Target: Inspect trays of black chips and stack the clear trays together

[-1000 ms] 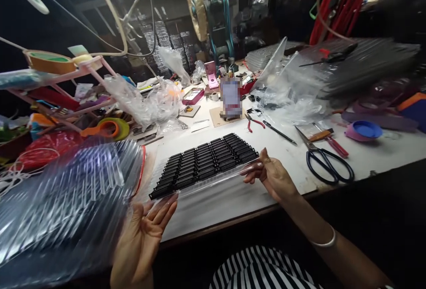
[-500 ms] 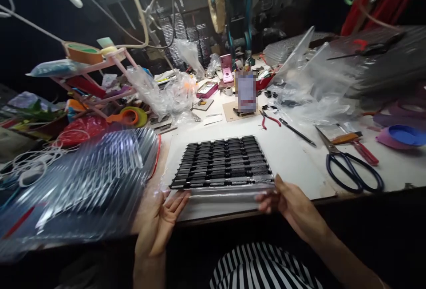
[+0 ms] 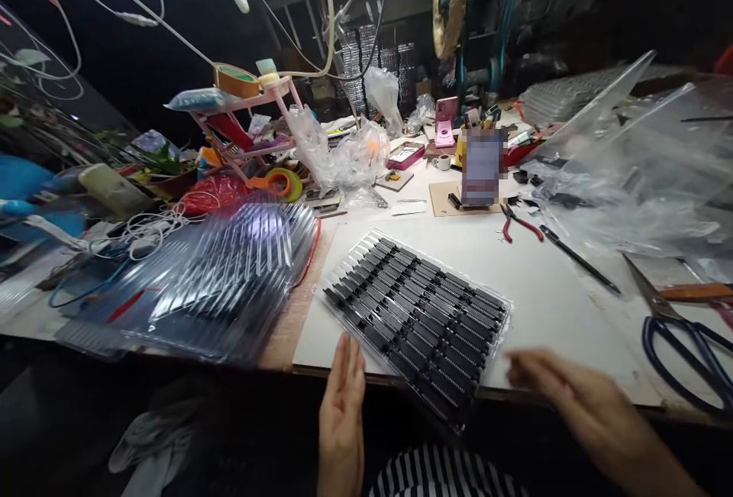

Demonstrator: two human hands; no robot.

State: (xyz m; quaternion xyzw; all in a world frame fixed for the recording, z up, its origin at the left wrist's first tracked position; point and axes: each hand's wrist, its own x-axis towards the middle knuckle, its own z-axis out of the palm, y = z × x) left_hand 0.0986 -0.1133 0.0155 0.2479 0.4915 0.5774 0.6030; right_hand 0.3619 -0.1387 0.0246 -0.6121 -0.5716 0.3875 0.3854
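A clear plastic tray [image 3: 508,312] filled with rows of black ribbed parts [image 3: 421,321] lies at an angle on the white board. One corner of it juts over the front edge of the table. My left hand [image 3: 342,409] is upright just below the tray's near left side, fingers stretched out and nothing held. To the right of the tray is my right hand [image 3: 564,390], somewhat blurred, apart from the tray, its fingers extended and holding nothing.
Clear ribbed trays [image 3: 229,275] are stacked on the left. Scissors [image 3: 681,329], a black pen [image 3: 578,259] and red-handled pliers [image 3: 518,224] lie on the right. A phone-like screen [image 3: 481,169] stands behind, near crumpled plastic bags [image 3: 343,153] and a pink rack [image 3: 246,115].
The filled tray has turned from square-on to slanted, its near corner now past the table edge. Both hands have come off it. The view has swung left.
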